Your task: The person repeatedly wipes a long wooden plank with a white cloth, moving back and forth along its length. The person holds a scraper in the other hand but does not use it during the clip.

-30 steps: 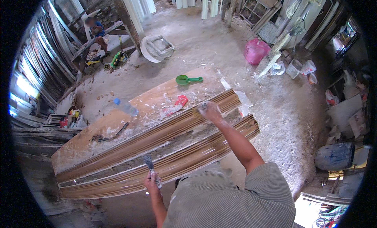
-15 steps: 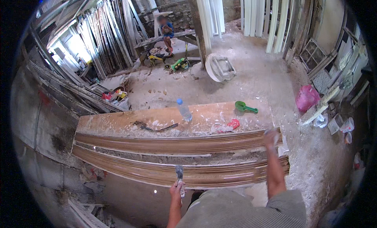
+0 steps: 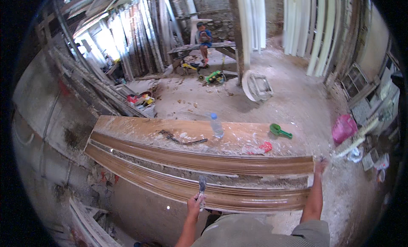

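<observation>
My left hand (image 3: 195,203) is closed around the handle of a paintbrush (image 3: 202,185), its grey bristles pointing up over the near mould. That mould is a long brown ridged strip (image 3: 170,179) with a wet shine. Behind it, along the board, runs a similar brown ridged strip (image 3: 238,161), with a rough, plaster-spattered gap between the two. At the right end of the far strip is my right hand (image 3: 321,164), arm stretched forward. Its fingers are smeared by motion, so whether they hold anything is unclear.
On the wooden board (image 3: 127,123) beyond the strips are a clear bottle (image 3: 216,128), a green scoop (image 3: 280,131), a red piece (image 3: 266,146) and a dark strip (image 3: 182,139). A person (image 3: 204,38) sits on a far bench. Right, a pink bag (image 3: 344,129) lies on the floor.
My right hand has moved right and toward me, to the far strip's end. The view has shifted, so the scene sits further right and lower. My left hand still grips the paintbrush.
</observation>
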The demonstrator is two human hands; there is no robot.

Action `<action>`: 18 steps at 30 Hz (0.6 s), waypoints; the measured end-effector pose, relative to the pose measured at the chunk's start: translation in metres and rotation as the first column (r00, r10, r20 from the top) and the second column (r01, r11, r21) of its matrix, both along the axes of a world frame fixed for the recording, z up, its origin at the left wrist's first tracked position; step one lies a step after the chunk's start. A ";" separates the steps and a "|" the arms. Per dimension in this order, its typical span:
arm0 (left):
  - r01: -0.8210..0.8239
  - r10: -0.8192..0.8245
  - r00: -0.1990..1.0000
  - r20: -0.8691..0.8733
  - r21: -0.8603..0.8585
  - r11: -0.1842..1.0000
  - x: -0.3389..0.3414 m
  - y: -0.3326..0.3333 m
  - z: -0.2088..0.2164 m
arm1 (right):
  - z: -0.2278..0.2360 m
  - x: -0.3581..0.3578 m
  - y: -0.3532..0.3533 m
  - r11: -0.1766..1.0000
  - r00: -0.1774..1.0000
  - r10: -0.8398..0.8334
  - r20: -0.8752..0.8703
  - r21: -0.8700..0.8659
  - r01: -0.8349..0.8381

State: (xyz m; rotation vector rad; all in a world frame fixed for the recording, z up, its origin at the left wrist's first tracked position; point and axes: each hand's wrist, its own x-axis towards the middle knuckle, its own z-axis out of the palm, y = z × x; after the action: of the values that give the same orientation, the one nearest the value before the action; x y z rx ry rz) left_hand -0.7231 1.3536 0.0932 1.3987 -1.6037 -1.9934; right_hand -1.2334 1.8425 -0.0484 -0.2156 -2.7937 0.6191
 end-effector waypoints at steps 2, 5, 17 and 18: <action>-0.019 0.019 0.999 0.033 -0.015 1.000 0.010 0.001 0.001 | 0.002 -0.013 0.005 0.998 0.998 -0.057 0.013 0.018 0.057; -0.048 0.047 0.997 0.059 0.030 0.998 0.029 0.004 0.002 | 0.009 0.004 -0.052 0.987 0.969 0.081 0.235 0.115 -0.110; -0.051 0.046 0.998 0.052 0.088 0.995 0.085 -0.069 -0.009 | 0.026 0.160 -0.406 0.673 0.712 0.681 0.172 -0.530 -0.516; -0.055 0.055 0.998 0.019 0.044 0.998 0.090 -0.082 -0.012 | 0.016 0.168 -0.436 0.746 0.767 0.607 0.207 -0.481 -0.461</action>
State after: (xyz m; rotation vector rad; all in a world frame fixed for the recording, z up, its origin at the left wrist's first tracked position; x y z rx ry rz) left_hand -0.6327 1.2717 0.0808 1.4642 -1.5201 -2.0025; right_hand -1.0653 1.4061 -0.0322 0.5009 -3.0314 1.4390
